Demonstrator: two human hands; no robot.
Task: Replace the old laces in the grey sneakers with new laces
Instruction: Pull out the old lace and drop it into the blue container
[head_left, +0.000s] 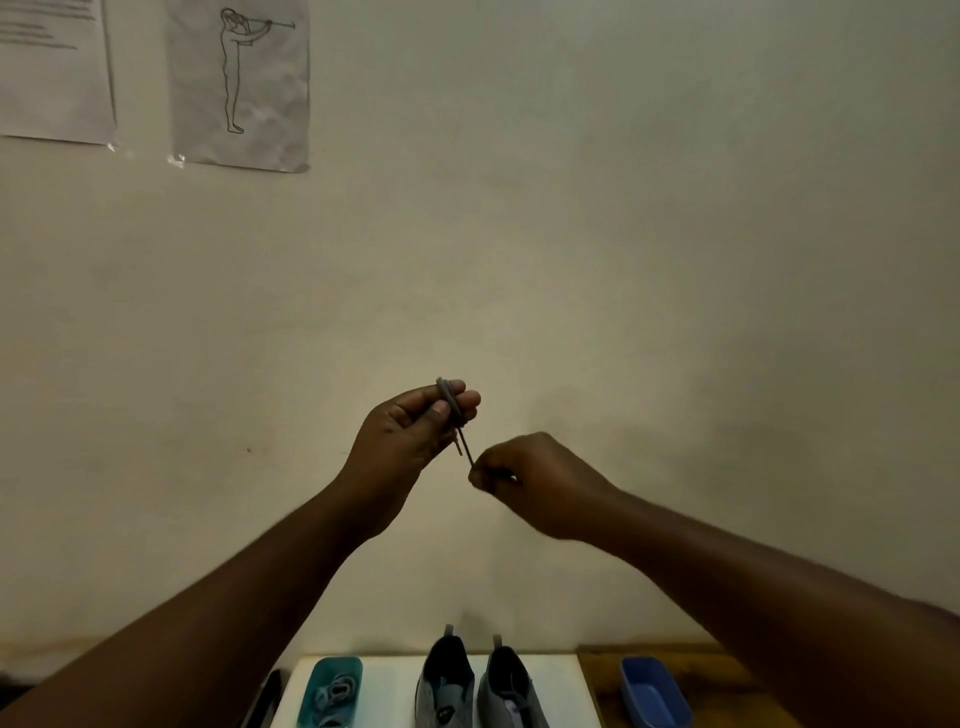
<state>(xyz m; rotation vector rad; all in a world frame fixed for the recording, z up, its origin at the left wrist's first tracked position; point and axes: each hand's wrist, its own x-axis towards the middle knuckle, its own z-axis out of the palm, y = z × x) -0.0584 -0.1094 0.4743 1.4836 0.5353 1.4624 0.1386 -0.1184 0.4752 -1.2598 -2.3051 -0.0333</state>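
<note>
Head view: near the middle of the frame we see the left hand (415, 431) raised before a pale wall (675, 260), its thumb and fingers pinching a small bundle of grey lace (451, 402) whose tips hang down from it. Just to the lower right, the right hand (530, 480) pinches the lower tip of that lace between curled fingers. At the bottom edge, centre, the two grey sneakers (478, 686) stand side by side on a white board (389, 670). Left of them on the board a teal tray (332, 675) holds coiled laces. At the lower right a blue tray (654, 691) sits on a wooden table (602, 686). In the upper left, two paper sheets (239, 83) are taped to the wall, one bearing a line drawing of a figure.
</note>
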